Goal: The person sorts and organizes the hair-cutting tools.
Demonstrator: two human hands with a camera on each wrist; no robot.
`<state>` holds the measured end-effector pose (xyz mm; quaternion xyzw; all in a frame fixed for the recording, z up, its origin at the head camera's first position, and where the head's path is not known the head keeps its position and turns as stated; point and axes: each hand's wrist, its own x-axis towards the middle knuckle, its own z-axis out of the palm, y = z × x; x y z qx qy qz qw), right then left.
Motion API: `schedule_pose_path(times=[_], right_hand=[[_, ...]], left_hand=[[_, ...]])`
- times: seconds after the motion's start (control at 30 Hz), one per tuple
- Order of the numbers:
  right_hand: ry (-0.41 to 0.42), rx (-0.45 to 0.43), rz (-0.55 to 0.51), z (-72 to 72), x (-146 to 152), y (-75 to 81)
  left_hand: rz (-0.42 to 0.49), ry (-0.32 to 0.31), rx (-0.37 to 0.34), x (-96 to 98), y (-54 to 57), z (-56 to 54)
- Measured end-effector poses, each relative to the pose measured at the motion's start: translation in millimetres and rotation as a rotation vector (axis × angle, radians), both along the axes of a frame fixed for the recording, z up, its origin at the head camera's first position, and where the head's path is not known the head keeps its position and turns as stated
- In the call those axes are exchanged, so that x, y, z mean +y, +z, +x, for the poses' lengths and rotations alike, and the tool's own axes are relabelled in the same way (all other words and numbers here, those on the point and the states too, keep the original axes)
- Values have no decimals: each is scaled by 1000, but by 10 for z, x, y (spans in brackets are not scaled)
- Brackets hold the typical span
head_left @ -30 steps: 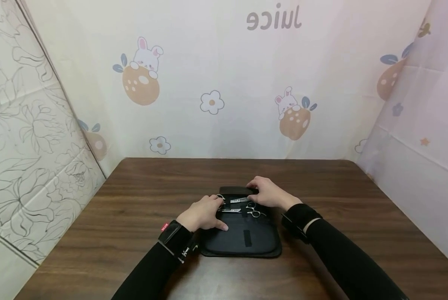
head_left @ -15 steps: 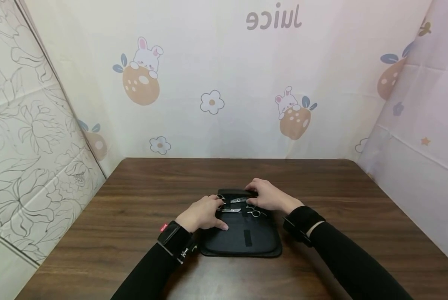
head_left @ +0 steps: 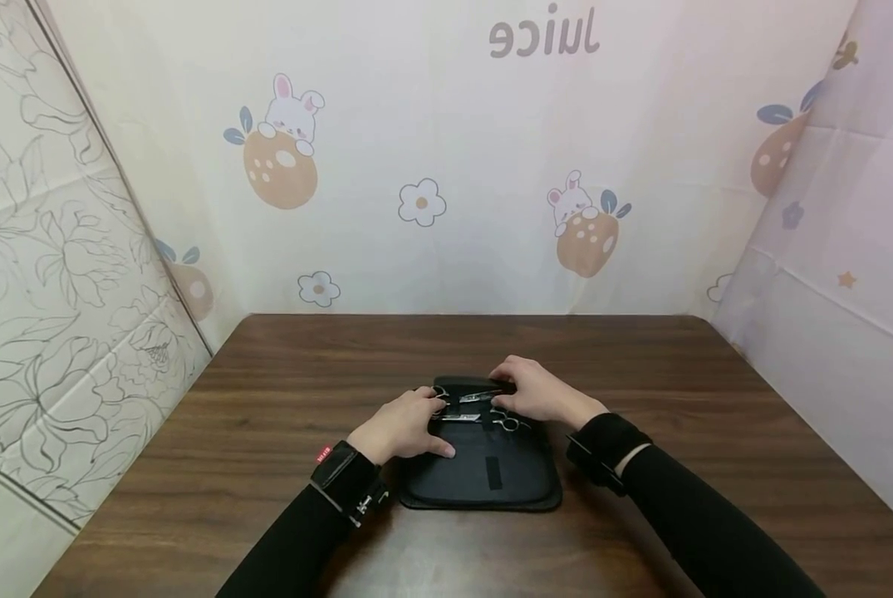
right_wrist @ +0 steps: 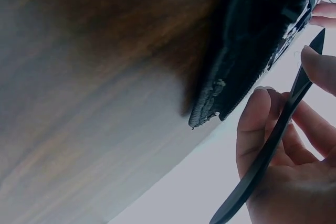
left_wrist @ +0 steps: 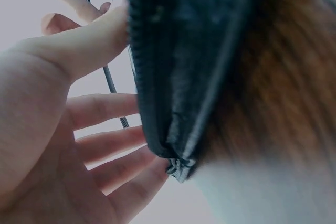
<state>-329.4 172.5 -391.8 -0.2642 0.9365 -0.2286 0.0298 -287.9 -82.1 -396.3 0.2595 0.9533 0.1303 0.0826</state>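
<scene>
A black zippered scissors case [head_left: 446, 482] lies unfolded on the table in the head view. Two pairs of metal scissors sit in its upper part: one pair [head_left: 461, 418] has its finger rings to the right, the other [head_left: 478, 396] has its rings at the left. My left hand [head_left: 397, 425] rests spread over the case's left side, fingertips at the scissors rings and thumb on the inner panel. At the far right corner my right hand [head_left: 539, 392] pinches the case's black flap [head_left: 461, 384]. The flap [right_wrist: 273, 135] stands edge-on between thumb and fingers in the right wrist view.
The brown wooden table [head_left: 304, 357] runs back to a pale printed curtain [head_left: 371, 149]. A second curtain [head_left: 827, 332] hangs along the right, and a flower-patterned sheet [head_left: 72, 249] along the left. Black straps with small devices circle both wrists.
The flap at the far end has tipped up and toward me, and now looks narrower and darker. My right hand has shifted slightly toward me with it. My left hand has stayed put.
</scene>
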Motion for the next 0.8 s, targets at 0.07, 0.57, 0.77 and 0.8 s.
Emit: schedule_pose_path(times=[0.07, 0.57, 0.77, 0.8], right_hand=[[-3, -3, 5, 12, 0, 6], [16, 8, 4, 113, -20, 21], [25, 0, -3, 123, -16, 35], [25, -1, -6, 125, -18, 41]], left_hand=[[-6, -2, 0, -8, -5, -3], [-49, 0, 66, -29, -24, 114], [-207, 28, 144, 68, 45, 296], [-223, 32, 152, 81, 61, 319]])
